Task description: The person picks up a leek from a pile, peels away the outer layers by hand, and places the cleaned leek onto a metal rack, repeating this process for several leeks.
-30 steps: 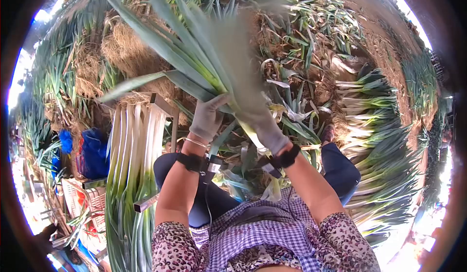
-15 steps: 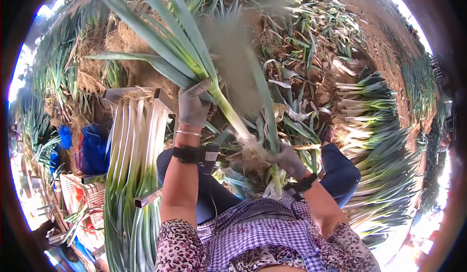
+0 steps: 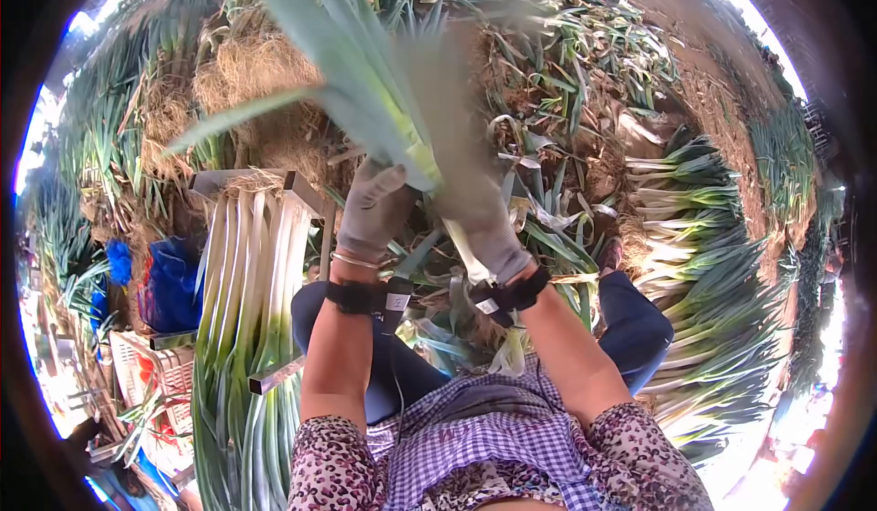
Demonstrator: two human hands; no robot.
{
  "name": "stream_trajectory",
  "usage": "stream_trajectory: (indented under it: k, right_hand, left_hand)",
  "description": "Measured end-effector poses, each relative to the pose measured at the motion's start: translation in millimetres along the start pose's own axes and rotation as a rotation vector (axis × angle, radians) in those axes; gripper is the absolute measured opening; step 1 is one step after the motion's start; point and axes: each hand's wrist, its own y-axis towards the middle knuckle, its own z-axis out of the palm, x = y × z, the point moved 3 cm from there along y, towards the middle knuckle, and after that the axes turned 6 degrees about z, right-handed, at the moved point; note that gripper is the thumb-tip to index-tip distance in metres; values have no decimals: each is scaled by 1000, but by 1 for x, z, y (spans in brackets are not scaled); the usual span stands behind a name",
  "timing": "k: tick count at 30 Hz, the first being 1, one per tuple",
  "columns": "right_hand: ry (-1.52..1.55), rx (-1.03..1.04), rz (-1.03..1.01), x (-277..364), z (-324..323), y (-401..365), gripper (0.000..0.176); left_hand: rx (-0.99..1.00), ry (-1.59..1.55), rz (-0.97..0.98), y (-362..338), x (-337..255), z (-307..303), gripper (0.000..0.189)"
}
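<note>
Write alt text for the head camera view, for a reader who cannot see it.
A person's gloved left hand and right hand grip one leek, held up to the camera with its green leaves blurred. Trimmed leeks fill a metal frame on the person's left; another leek pile lies on the ground at right.

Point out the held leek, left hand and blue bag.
leek (image 3: pixel 365 82), head view, on its green leaves.
left hand (image 3: pixel 373 214), head view, on the glove's back.
blue bag (image 3: pixel 174 287), head view, on its front.
</note>
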Motion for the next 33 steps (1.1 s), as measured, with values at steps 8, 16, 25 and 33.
stream_trajectory:
  k: [8,16,25,33]
  right_hand:
    - [-93,-160,123,9,12,0,40]
    - [275,-112,324,-1,18,2,43]
    - [70,-153,653,-32,13,-79,26]
    - [-1060,120,766,-50,-123,-162,49]
  left_hand:
    - [-361,40,-156,-11,31,-32,42]
    - [-520,185,-144,-18,39,-29,32]
    - [-747,452,59,-3,23,-87,20]
    - [-699,170,137,-15,-25,-49,25]
